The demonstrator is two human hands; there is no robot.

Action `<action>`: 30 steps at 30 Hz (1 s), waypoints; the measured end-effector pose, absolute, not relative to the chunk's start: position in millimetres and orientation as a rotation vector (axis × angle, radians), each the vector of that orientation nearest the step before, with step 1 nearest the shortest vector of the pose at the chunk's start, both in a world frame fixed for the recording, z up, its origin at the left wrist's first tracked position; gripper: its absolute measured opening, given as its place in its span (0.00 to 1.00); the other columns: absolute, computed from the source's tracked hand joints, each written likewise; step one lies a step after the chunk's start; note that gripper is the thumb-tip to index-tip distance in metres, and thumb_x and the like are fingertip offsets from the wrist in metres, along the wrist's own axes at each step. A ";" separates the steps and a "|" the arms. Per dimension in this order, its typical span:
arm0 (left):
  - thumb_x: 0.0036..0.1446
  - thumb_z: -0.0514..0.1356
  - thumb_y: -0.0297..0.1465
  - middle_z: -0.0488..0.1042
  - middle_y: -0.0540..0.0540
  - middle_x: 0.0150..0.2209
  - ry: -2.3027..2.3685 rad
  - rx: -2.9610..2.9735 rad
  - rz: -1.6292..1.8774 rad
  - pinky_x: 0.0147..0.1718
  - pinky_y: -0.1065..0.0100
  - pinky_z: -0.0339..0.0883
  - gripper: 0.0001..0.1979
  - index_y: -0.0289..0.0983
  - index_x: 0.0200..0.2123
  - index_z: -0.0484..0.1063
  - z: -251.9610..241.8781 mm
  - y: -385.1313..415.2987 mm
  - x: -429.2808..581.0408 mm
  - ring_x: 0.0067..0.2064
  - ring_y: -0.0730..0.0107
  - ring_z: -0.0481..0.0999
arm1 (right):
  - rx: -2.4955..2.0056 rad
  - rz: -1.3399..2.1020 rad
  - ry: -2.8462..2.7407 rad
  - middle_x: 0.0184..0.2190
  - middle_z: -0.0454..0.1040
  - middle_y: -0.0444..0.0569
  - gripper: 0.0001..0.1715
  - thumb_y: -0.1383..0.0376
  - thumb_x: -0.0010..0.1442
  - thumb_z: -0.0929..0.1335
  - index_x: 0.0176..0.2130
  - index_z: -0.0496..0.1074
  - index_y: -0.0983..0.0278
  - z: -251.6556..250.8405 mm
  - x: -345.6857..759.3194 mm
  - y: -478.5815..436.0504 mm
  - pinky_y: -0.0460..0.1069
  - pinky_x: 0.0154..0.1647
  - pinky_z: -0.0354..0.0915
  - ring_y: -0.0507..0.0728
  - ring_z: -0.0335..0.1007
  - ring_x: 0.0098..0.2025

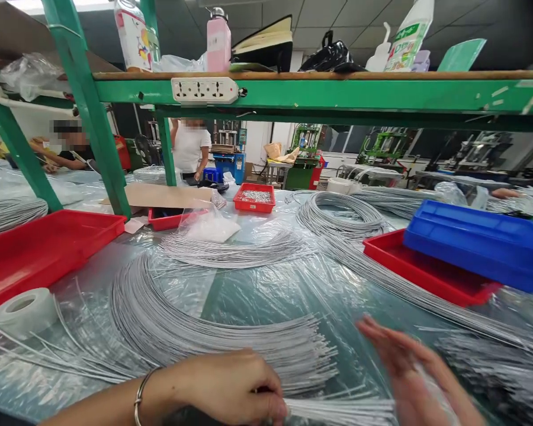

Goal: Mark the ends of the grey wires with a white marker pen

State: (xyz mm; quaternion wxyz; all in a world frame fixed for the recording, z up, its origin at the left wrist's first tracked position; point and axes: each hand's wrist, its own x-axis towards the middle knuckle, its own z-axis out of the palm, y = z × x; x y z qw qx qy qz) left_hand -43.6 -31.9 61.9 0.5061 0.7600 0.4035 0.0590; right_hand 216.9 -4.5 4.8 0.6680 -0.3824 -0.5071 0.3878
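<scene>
The right of the hands (415, 370) a blur, its lower part beyond the bottom edge

Wires (231, 338) between trays (48, 245), roll (44, 309) at left

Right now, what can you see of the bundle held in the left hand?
The bundle of thin, pale strands looks like coated wire, though the material is uncertain. It is gripped in the closed left hand and runs nearly straight toward the blurred, open right hand, spreading slightly. Whether the right hand touches it cannot be told.
</scene>
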 end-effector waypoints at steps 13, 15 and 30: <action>0.69 0.43 0.40 0.62 0.52 0.28 1.004 1.892 0.209 0.35 0.71 0.59 0.21 0.36 0.35 0.69 56.5 -25.1 -39.8 0.32 0.72 0.63 | -0.775 1.031 -0.864 0.32 0.81 0.51 0.19 0.54 0.51 0.75 0.37 0.73 0.63 39.4 204.9 -0.3 0.55 0.44 0.73 0.60 0.78 0.40; 0.69 0.42 0.41 0.62 0.52 0.27 1.005 1.895 0.192 0.35 0.71 0.59 0.20 0.36 0.36 0.69 56.6 -24.1 -41.2 0.31 0.72 0.63 | -0.819 0.966 -0.843 0.31 0.80 0.50 0.18 0.55 0.51 0.75 0.37 0.73 0.63 36.2 210.3 -1.9 0.54 0.41 0.74 0.59 0.79 0.38; 0.69 0.43 0.44 0.60 0.52 0.28 0.941 1.757 0.243 0.32 0.71 0.57 0.21 0.36 0.39 0.68 58.9 -26.3 -31.1 0.30 0.72 0.60 | -0.832 1.206 -0.969 0.39 0.80 0.50 0.11 0.59 0.60 0.71 0.42 0.72 0.61 30.6 173.6 -15.7 0.49 0.46 0.70 0.57 0.77 0.43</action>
